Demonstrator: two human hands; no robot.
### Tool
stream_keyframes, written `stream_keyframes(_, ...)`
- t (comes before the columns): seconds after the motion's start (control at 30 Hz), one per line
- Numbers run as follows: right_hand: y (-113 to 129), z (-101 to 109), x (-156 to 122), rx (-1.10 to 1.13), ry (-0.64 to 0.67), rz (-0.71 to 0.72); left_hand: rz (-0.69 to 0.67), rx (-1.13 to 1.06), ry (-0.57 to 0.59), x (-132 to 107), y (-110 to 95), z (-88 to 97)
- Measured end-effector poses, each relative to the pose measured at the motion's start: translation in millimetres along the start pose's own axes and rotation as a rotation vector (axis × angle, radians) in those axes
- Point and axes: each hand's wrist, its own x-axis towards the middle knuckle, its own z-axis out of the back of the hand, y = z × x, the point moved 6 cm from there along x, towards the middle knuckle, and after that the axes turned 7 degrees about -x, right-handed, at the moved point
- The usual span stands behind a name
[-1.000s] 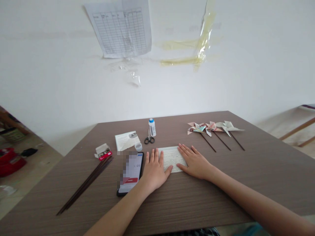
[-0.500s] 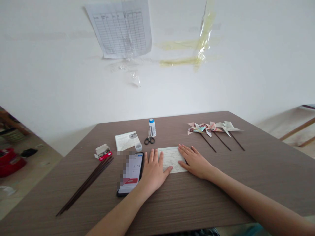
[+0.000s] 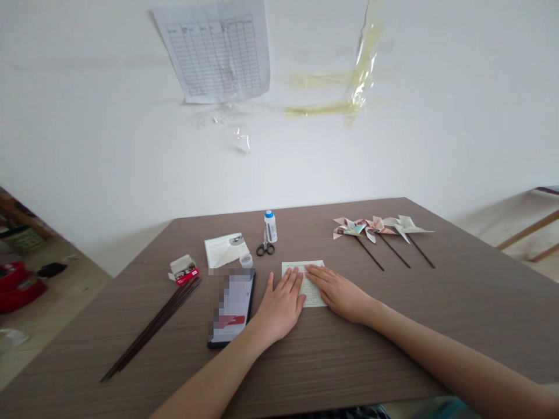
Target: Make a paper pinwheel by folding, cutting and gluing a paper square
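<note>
A small white printed paper (image 3: 301,269) lies flat on the brown table (image 3: 393,326). My left hand (image 3: 282,308) lies flat on its left part, fingers stretched out and close together. My right hand (image 3: 334,291) lies flat on its right part, fingers pointing left over the sheet. Both hands press the paper and hold nothing. Only the paper's far edge and a strip between the hands show.
A phone (image 3: 231,307) lies just left of my left hand. Dark sticks (image 3: 152,326) lie further left by a small red box (image 3: 183,269). Behind are folded paper (image 3: 225,249), scissors (image 3: 264,247), a glue bottle (image 3: 270,226), a small cap (image 3: 246,261). Three pinwheels (image 3: 375,228) lie at right.
Both hands have slid inward over the paper, towards each other. More of the sheet is covered now.
</note>
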Motion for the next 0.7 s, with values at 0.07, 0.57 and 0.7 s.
stream_keyframes(0.07,-1,0,0,0.002,-0.007,-0.013,0.001,0.031,-0.020,1,1,0.1)
stream_keyframes(0.57,-9,11,-4,-0.189,0.208,-0.263,0.096,0.023,-0.014,-1,7,6.8)
stream_keyframes(0.7,-20,11,-5,-0.181,0.216,-0.315,0.144,0.002,-0.020,-1,13,7.7)
